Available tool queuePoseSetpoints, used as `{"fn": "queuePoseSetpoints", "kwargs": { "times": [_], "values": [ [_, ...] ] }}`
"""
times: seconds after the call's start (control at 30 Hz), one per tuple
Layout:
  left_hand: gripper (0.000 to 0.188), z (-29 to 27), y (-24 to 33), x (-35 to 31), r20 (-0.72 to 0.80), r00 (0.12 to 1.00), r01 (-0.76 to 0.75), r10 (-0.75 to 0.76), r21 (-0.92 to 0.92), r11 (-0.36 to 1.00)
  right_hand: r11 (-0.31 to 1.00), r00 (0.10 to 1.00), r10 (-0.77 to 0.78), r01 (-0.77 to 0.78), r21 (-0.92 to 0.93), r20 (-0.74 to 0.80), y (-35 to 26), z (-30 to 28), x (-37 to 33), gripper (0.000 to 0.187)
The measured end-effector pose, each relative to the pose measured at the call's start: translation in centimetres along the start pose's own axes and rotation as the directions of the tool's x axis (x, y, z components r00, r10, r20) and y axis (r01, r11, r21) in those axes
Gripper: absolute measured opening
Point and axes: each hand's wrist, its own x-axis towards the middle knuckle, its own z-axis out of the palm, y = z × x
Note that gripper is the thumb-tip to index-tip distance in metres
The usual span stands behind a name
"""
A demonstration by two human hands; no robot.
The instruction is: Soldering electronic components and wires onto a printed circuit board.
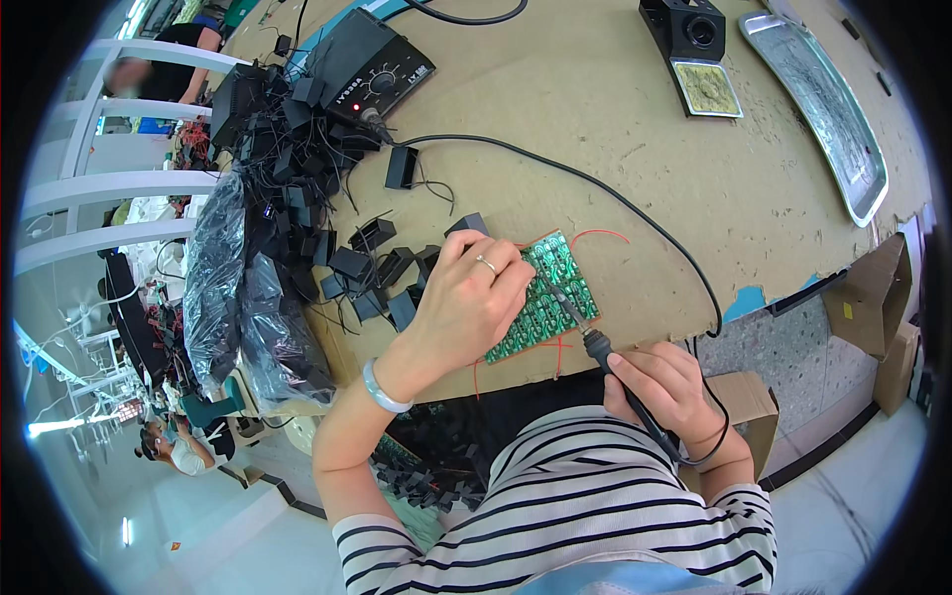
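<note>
A green circuit board panel (541, 319) lies near the front edge of the cardboard-covered table, with thin red wires (601, 234) sticking out past its edges. My right hand (659, 387) is closed around the dark handle of a soldering iron (617, 363). The iron's metal tip reaches up and left to the board's surface, near my left fingertips. Over the board's upper left part, my left hand (476, 293) has its fingers bent together and pressed down. Whatever it pinches is hidden under the fingers. Small black plastic cases (373, 234) lie just left of that hand.
A soldering station (369, 74) stands at the back left beside a heap of black cases with leads (297, 149). Its cable (595, 183) arcs across the table to the iron. An iron stand with a sponge (706, 87) and a metal tray (828, 109) sit at the back right.
</note>
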Motion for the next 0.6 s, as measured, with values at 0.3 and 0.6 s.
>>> {"fn": "queuePoseSetpoints", "kwargs": {
  "times": [0.3,0.6],
  "values": [
    [0.019,0.1,0.1,-0.3,0.024,0.999,-0.029,0.028,0.066,0.997,0.998,0.998,-0.054,0.054,-0.011,-0.014,0.1,0.1,0.2,0.034],
    [0.023,0.4,0.3,-0.3,0.019,0.998,-0.061,0.059,0.111,0.992,0.965,0.972,-0.177,0.203,-0.167,0.156,-1.3,-1.1,2.6,0.017]
  ]
}}
